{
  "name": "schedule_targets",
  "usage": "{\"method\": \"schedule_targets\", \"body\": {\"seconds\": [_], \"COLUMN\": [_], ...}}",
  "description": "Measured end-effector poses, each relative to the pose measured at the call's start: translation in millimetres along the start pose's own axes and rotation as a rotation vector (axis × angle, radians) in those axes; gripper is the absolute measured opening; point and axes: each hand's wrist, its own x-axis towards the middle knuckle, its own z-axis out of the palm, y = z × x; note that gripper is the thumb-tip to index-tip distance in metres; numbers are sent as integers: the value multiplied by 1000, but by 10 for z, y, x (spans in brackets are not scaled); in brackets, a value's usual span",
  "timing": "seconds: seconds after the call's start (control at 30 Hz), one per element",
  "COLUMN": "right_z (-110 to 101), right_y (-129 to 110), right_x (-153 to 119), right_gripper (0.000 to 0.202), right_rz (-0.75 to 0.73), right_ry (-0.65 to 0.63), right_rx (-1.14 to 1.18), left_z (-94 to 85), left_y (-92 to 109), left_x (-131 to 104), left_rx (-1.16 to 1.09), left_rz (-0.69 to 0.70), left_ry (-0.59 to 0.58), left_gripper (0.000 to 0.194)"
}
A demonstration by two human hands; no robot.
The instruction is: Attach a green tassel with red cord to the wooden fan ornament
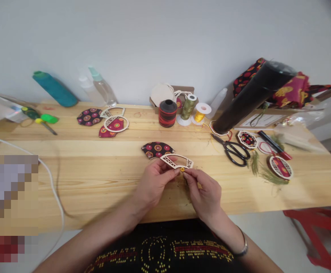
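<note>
Near the table's front edge, my left hand (155, 179) pinches a fan-shaped wooden frame (169, 159) with cut-out lattice ends. My right hand (205, 189) is closed at the frame's lower edge, its fingertips on a small yellow knotted cord (182, 170). Greenish tassel threads hang below the knot, partly hidden by my fingers. Just behind the frame lies a dark fan-shaped fabric piece (156, 150) with round red and orange patterns.
Black-handled scissors (236, 153) lie to the right, by finished tasselled ornaments (280, 167) and a marker (273, 144). Thread spools (167, 115) and a black cylinder (246, 93) stand behind. More fabric-covered pieces (89, 116) lie left; a white cable (52, 182) crosses the table.
</note>
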Motion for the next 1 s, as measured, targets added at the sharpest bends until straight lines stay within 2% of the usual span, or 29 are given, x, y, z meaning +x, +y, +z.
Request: {"method": "schedule_targets", "body": {"seconds": [0.17, 0.57, 1.0], "right_z": [-7, -9, 5], "right_y": [-13, -32, 0], "right_x": [5, 25, 70], "right_gripper": [13, 14, 15], "right_rz": [1, 22, -55], "right_ry": [-4, -38, 30], "right_rx": [9, -1, -172], "left_z": [3, -13, -26], "left_y": [-3, -12, 1], "left_x": [6, 3, 14], "left_rx": [0, 7, 36], "left_rz": [28, 44, 54], "left_ry": [-37, -40, -16], "left_gripper": [27, 28, 30]}}
